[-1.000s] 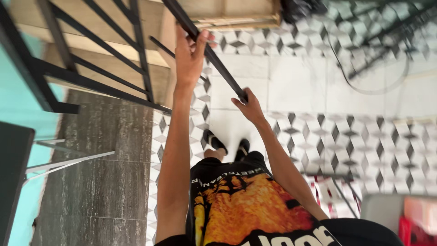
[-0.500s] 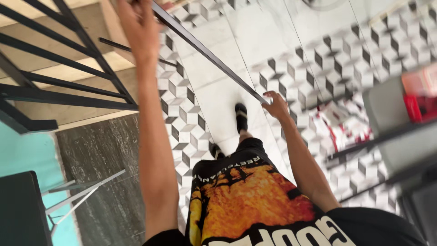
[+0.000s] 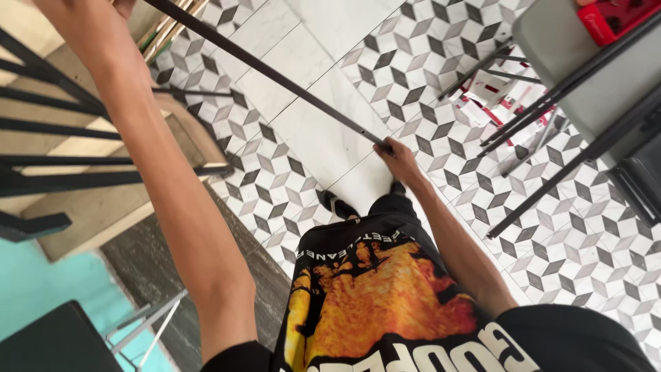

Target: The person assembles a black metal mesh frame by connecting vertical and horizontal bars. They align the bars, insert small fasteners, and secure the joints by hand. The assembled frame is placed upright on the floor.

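A long, thin dark metal bar [image 3: 275, 72] slants above the glossy cube-patterned floor tiles [image 3: 275, 186]; right hand [image 3: 399, 160] fingers clenched round its lower end, left hand [image 3: 103, 14] gripping higher up

A single camera sits on the person's head and looks steeply down along the body, so the printed shirt [image 3: 372, 303] fills the bottom edge close up and the patterned tile floor [image 3: 289, 179] lies far below. Both arms stretch away from the lens toward the top of the frame. The view is tilted, with floor lines running diagonally.
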